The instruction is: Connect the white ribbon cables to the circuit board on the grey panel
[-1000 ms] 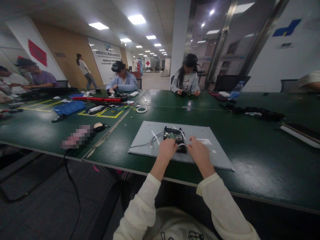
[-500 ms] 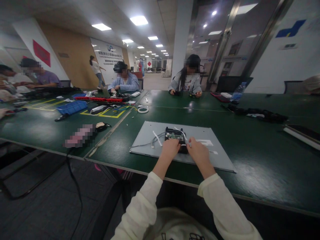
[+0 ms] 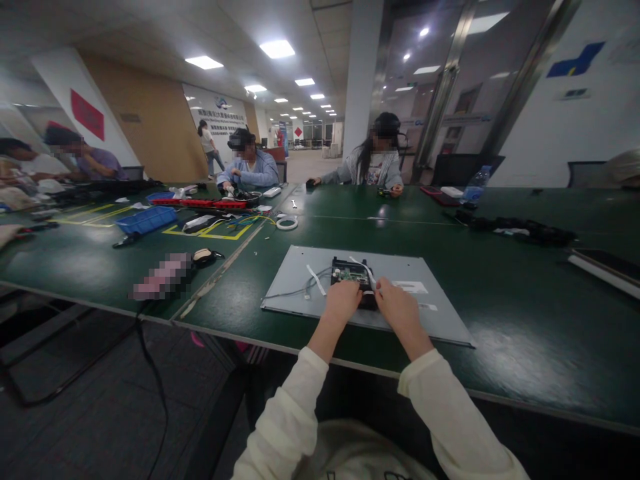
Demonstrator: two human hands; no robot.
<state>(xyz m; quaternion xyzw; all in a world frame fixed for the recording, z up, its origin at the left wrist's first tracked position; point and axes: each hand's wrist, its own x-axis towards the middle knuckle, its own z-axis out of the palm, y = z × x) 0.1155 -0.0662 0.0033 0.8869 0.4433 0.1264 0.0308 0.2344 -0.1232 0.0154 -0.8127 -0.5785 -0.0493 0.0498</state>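
A flat grey panel (image 3: 295,267) lies before me, with a black housing (image 3: 369,301) holding a green circuit board (image 3: 350,273) at its middle. My left hand (image 3: 343,300) is closed at the housing's near left side, the fingertips on its edge and partly hidden. At the right side, my right hand (image 3: 399,305) pinches the white flat cable (image 3: 369,270), which curves over the board. Grey wires (image 3: 293,291) run from the housing to the panel's left edge. A white strip (image 3: 316,280) crosses them.
The panel rests on a green table (image 3: 505,293). To the left are a pixelated pink object (image 3: 163,277), a blue tray (image 3: 147,220) and a white tape roll (image 3: 287,223). A bottle (image 3: 476,185) stands far right. Two people sit opposite.
Both my hands keep nearly the same place at the housing. The person opposite has stretched one arm out to the left across the table. A walking person in the background has moved right.
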